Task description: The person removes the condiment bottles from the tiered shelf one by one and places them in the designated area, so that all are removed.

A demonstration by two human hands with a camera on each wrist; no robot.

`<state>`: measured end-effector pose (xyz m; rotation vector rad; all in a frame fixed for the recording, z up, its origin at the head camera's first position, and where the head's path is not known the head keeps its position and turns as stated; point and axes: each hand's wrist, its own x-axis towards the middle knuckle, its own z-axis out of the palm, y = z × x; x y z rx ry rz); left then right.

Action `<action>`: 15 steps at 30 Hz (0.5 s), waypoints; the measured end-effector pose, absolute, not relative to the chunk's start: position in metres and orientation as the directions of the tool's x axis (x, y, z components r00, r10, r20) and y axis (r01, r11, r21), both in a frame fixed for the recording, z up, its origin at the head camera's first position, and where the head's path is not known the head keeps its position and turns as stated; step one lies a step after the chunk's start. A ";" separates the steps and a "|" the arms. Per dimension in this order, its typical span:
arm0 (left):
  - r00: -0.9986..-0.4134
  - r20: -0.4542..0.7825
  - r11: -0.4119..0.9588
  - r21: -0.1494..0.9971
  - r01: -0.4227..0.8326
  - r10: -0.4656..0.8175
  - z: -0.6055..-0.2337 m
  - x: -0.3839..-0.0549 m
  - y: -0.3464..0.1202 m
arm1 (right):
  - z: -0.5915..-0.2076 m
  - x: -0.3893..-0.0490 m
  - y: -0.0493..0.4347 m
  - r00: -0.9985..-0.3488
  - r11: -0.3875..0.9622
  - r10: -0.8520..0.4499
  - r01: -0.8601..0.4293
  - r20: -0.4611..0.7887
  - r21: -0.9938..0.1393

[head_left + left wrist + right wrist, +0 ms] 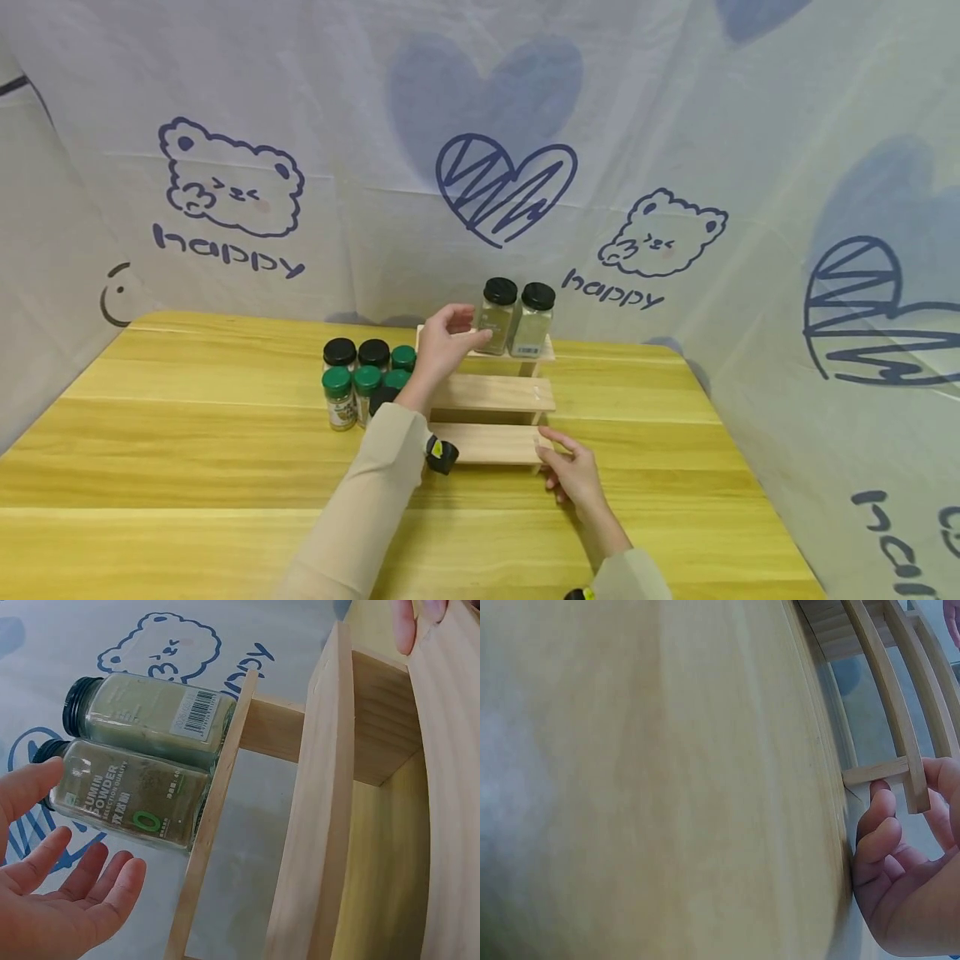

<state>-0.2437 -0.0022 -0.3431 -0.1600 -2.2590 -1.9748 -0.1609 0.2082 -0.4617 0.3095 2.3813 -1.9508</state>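
Note:
On the top step of a three-tier wooden spice rack (495, 392) stand two glass jars with black lids. The left one is a cumin powder jar (150, 799) with brownish contents; beside it is a paler jar (169, 716) showing a barcode label. My left hand (442, 346) is at the cumin jar's left side, its fingers spread and relaxed, the thumb near the lid in the left wrist view. At the right end of the lowest step, my right hand (576, 473) grips the rack, thumb above and curled fingers below the board (889, 690).
Left of the rack, several spice jars with black lids (340, 351) and green lids (337, 382) stand grouped on the wood-grain table (187, 467), partly behind my left arm. A white cloth (360, 200) with blue drawings hangs behind the table.

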 end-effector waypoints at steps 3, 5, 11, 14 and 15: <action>-0.985 0.170 0.113 0.979 0.168 -0.007 -0.343 -0.247 -0.001 | -0.462 -0.161 0.208 -0.980 0.182 0.120 0.180 -0.160 -0.967; -0.986 0.166 0.104 0.981 0.164 -0.004 -0.343 -0.249 0.001 | -0.462 -0.161 0.208 -0.981 0.183 0.115 0.176 -0.156 -0.967; -0.988 0.153 0.099 0.983 0.152 -0.002 -0.340 -0.256 0.005 | -0.460 -0.160 0.208 -0.979 0.186 0.118 0.184 -0.164 -0.965; -0.989 0.150 0.099 0.984 0.150 0.006 -0.339 -0.259 0.007 | -0.460 -0.160 0.208 -0.978 0.188 0.125 0.186 -0.165 -0.964; -0.989 0.149 0.099 0.984 0.149 0.008 -0.339 -0.260 0.007 | -0.460 -0.160 0.208 -0.978 0.187 0.126 0.186 -0.165 -0.964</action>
